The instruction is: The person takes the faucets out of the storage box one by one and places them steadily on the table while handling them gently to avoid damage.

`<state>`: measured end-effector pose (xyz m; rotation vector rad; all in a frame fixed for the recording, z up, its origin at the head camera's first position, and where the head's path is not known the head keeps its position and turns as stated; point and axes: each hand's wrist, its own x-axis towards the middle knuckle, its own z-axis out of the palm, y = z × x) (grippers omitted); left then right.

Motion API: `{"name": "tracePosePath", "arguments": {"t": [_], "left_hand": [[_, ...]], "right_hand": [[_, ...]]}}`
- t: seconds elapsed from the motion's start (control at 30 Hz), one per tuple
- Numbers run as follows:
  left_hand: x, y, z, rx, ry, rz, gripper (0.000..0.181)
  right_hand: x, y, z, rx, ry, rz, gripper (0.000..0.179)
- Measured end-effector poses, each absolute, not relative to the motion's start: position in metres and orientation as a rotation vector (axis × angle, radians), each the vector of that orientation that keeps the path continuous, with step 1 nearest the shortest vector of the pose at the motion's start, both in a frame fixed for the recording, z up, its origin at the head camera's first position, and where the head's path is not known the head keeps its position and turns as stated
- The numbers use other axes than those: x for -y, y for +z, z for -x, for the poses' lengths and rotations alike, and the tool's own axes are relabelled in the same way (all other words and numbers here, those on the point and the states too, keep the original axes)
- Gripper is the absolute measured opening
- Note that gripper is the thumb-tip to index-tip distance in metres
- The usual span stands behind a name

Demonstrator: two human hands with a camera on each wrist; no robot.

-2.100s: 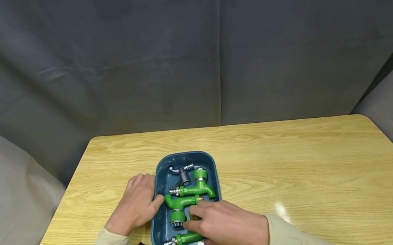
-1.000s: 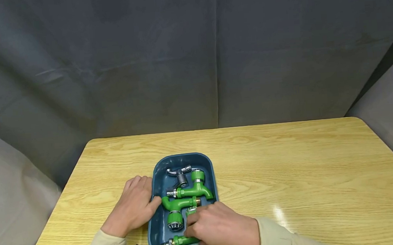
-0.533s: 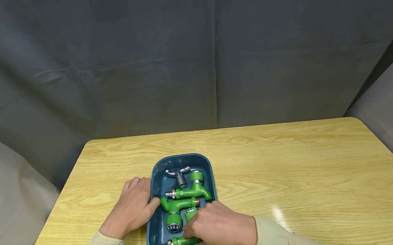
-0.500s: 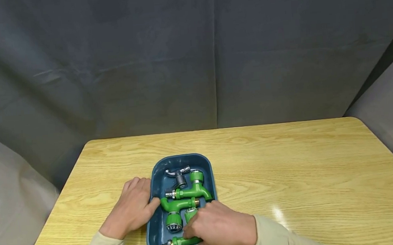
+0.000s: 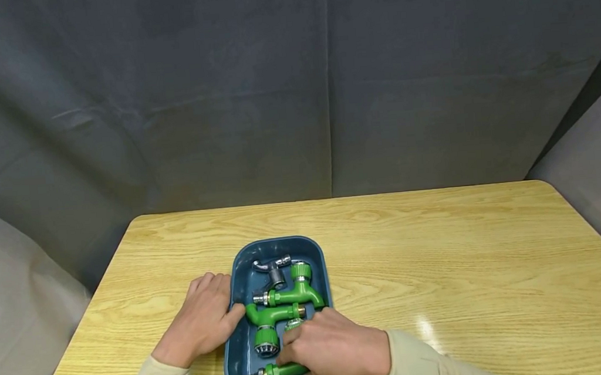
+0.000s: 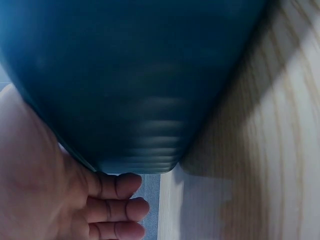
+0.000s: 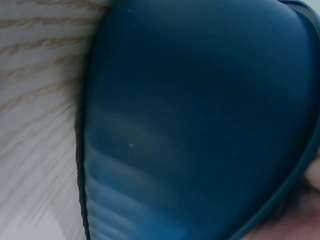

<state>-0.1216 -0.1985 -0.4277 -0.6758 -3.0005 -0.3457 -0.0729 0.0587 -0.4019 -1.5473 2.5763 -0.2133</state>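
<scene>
A blue plastic tray (image 5: 230, 346) holds several taps. My right hand (image 5: 339, 346) reaches over its right rim and grips a green tap (image 5: 288, 372) at the near end. That tap's threaded metal end points left, and its right part is hidden under the hand. A ribbed green knob (image 5: 293, 324) shows just beyond the fingers. My left hand (image 5: 202, 316) holds the tray's left side, thumb over the rim and fingers outside. In the left wrist view, the fingertips (image 6: 131, 207) show beside the tray wall. Mid-tray lies another green tap (image 5: 272, 314), its knob toward me.
Farther in the tray are a green tap (image 5: 294, 295) with its knob pointing away and a small metal tap (image 5: 275, 269). The tray stands on a wood-grain table (image 5: 444, 258). A grey curtain (image 5: 219, 99) hangs behind it.
Over the two seconds, my right hand has closed in on the near green tap and shifted slightly. The tray appears a little farther left in view. My left hand keeps its place at the rim.
</scene>
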Motion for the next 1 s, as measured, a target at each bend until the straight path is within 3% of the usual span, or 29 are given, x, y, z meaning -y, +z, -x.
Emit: {"name": "tracePosePath", "arguments": {"t": [0.43, 1.0], "left_hand": [[0.1983, -0.4282, 0.122, 3.002, -0.364, 0.684, 0.014], [0.1991, -0.4295, 0.1218, 3.018, -0.341, 0.68, 0.024]], "right_hand": [[-0.0594, -0.4018, 0.0718, -2.629, -0.202, 1.58, 0.034], [-0.0591, -0.4034, 0.0704, -2.672, -0.207, 1.628, 0.028]]}}
